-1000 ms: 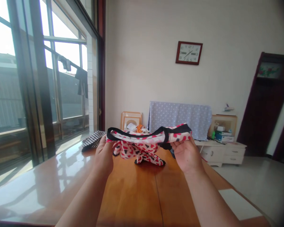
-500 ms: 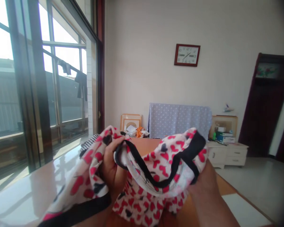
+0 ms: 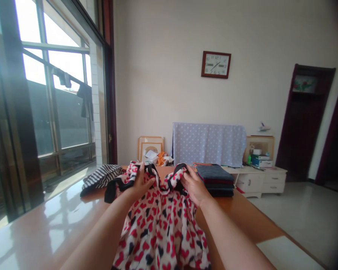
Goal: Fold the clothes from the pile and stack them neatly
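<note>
A white dress [image 3: 160, 228] printed with red and black hearts and trimmed in black lies spread over the table, its skirt toward me and its neckline at the far end. At the left shoulder, my left hand [image 3: 142, 183] is closed on the cloth, thumb on top. My right hand [image 3: 195, 187] grips the right shoulder, fingers bent over the black-edged fabric. The neckline sags between both hands. One black-cuffed sleeve sticks out to the left. Parts of the fingertips are hidden in the folds.
A black-and-white striped garment [image 3: 103, 178] lies at the far left. Behind my right hand stands a stack of folded dark clothes [image 3: 215, 178]. The glossy table [image 3: 59, 221] reflects window light. Beyond are a white cabinet [image 3: 270, 183] and a polka-dot cloth [image 3: 210, 144].
The dress has come down from being held up bunched in front of me and now lies spread on the table. Both hands have moved away from me, and the folded stack has come into view.
</note>
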A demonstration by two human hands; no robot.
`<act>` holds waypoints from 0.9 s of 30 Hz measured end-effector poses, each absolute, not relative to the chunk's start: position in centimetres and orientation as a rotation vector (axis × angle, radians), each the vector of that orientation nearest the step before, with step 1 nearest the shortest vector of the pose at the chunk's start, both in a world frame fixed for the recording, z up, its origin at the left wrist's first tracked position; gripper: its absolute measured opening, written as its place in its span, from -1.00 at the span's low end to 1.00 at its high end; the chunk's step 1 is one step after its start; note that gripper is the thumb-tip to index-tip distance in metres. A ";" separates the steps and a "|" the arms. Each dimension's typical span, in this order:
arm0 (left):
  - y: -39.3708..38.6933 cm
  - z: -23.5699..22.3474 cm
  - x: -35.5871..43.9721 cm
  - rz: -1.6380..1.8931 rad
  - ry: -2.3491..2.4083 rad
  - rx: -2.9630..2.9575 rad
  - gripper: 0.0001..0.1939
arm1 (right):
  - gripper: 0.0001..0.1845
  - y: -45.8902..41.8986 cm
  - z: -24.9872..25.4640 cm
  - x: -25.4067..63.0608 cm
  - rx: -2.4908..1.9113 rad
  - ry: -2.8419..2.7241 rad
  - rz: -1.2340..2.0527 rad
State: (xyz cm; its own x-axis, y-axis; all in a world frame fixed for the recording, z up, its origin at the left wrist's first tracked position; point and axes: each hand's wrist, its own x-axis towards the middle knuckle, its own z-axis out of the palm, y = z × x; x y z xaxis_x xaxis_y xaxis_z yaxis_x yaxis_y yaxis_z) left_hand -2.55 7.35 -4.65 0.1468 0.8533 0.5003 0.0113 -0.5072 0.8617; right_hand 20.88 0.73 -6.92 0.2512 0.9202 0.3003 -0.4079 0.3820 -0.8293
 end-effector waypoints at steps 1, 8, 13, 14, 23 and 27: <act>7.7 -4.3 -2.5 1.473 0.836 1.693 -0.18 | -0.27 1.2 -7.2 21.4 -0.746 -0.895 0.989; 6.8 -10.9 -5.7 1.387 1.213 1.805 -0.29 | -0.36 -0.1 -13.5 22.8 -1.110 -0.882 0.787; 5.5 -14.6 -9.1 1.248 1.622 2.059 -0.62 | -0.51 -2.3 -16.0 24.0 -1.381 -0.996 0.666; 5.2 -14.6 -9.7 1.201 1.695 2.090 -0.63 | -0.53 -2.6 -16.3 24.3 -1.431 -1.041 0.621; 3.8 -15.8 -13.2 0.689 2.156 2.035 -0.55 | -0.58 -6.4 -17.2 26.6 -2.053 -1.353 0.309; 3.7 -17.5 -14.5 0.678 2.156 1.912 -0.41 | -0.51 -8.7 -17.5 27.5 -2.166 -1.380 0.402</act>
State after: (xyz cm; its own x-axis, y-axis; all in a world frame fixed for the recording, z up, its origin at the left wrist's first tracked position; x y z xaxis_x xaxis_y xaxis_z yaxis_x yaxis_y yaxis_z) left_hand -14.48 3.70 -17.52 -0.1559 0.9744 0.1622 0.8917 0.0683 0.4474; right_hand 27.46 -8.72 -17.48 0.4322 0.9011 0.0347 0.7417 -0.3333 -0.5821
